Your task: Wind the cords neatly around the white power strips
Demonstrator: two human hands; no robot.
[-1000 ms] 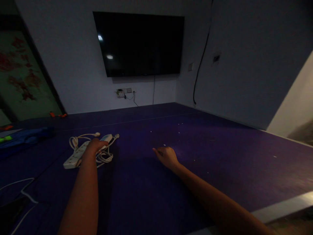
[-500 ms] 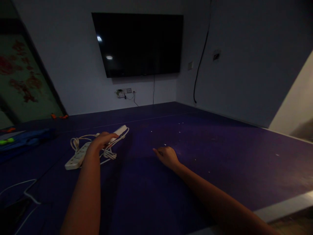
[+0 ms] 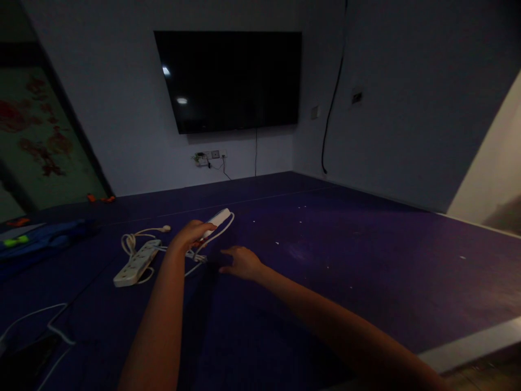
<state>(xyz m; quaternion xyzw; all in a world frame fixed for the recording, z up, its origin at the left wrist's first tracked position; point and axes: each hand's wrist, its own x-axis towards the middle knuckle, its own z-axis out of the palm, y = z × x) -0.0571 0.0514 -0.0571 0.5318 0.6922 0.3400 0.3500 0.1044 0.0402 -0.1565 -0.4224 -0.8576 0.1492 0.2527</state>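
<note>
My left hand (image 3: 191,234) is closed around a slim white bar-shaped device (image 3: 217,219) and holds it lifted above the dark purple floor mat (image 3: 345,255); a white cord (image 3: 195,254) hangs from it in loops. A white power strip (image 3: 136,264) lies flat on the mat just left of that hand, with more coiled white cable (image 3: 132,239) behind it. My right hand (image 3: 242,263) rests low on the mat close to the hanging cord, its fingers loosely curled and pointing left with nothing visibly in them.
A large dark television (image 3: 230,79) hangs on the far wall above a wall socket (image 3: 209,156). A blue object (image 3: 44,236) lies at the far left. Loose white cable (image 3: 36,317) runs across the lower left. A pale floor strip (image 3: 468,345) borders the mat.
My left hand lifted the white device off the power strip and carried it right and forward, trailing its cord. My right hand slid left toward the cord.
</note>
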